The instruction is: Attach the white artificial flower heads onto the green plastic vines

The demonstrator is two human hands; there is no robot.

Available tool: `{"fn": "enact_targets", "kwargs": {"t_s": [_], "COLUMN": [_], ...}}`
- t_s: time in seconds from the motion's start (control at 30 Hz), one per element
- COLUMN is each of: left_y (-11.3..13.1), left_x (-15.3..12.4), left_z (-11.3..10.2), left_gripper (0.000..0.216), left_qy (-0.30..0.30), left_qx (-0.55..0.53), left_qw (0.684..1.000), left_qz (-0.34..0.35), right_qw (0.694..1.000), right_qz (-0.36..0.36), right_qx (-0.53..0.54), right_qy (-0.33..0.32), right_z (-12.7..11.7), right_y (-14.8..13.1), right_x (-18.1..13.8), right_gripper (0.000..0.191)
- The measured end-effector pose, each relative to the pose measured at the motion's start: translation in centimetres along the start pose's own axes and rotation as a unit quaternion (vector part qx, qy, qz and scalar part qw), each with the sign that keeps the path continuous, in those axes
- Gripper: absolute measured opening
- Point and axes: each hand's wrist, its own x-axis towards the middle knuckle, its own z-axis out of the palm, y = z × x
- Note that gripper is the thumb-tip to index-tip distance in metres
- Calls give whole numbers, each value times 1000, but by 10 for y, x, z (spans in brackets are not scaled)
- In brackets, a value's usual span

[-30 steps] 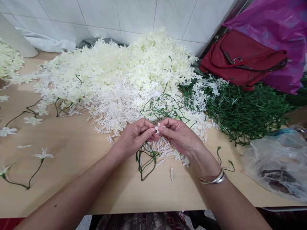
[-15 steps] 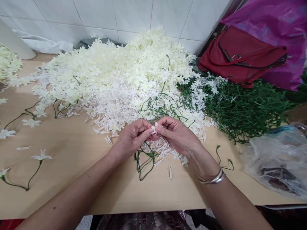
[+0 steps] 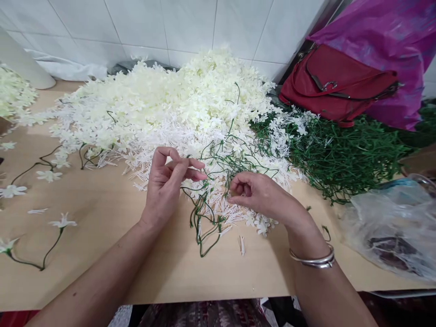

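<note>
My left hand (image 3: 168,179) is over the front of the flower heap, with thumb and index finger pinched and the other fingers stretched to the right. A dark green tip shows at the pinch, and a green plastic stem (image 3: 194,188) runs out from beneath the hand. To its right, my right hand (image 3: 260,193) hovers low over white sticks and stems, fingers curled and thumb apart, nothing visible between them. Several green stems (image 3: 207,245) lie tangled below and between the hands. White artificial flowers (image 3: 262,222) lie just under my right hand.
A big heap of cream flower heads (image 3: 163,100) lies against the tiled wall. Green stems (image 3: 347,154) are piled at right, beside a red handbag (image 3: 337,81), a purple bag (image 3: 381,27) and a clear plastic bag (image 3: 391,227). Stemmed flowers (image 3: 63,222) lie at left.
My hands, which were together at a small white flower, have moved apart. The flower no longer shows in my fingers. More green stems lie below the hands.
</note>
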Motion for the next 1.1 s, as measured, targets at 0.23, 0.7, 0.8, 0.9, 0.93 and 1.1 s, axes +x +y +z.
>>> {"fn": "enact_targets", "kwargs": {"t_s": [0.23, 0.7, 0.8, 0.9, 0.93, 1.1], "left_y": [1, -38, -37, -31, -28, -13], "left_x": [-3, 3, 4, 3, 3, 2], "left_z": [6, -1, 1, 3, 4, 6], "left_gripper": [26, 12, 11, 10, 10, 8], "left_qy": [28, -173, -170, -135, -115, -29], "left_qx": [235, 517, 524, 486, 464, 374], "left_qw": [958, 797, 796, 822, 838, 895], "left_qz": [164, 260, 252, 263, 265, 242], "right_qw": [999, 948, 944, 942, 942, 939], "right_qz": [-24, 0, -7, -14, -16, -27], "right_qx": [24, 305, 314, 310, 309, 307], "right_qy": [4, 90, 103, 127, 132, 155], "right_z": [-1, 2, 4, 6, 6, 9], "right_y": [0, -12, -12, -13, -14, -16], "right_x": [-1, 7, 8, 8, 8, 6], "right_gripper": [12, 29, 28, 27, 26, 26]}}
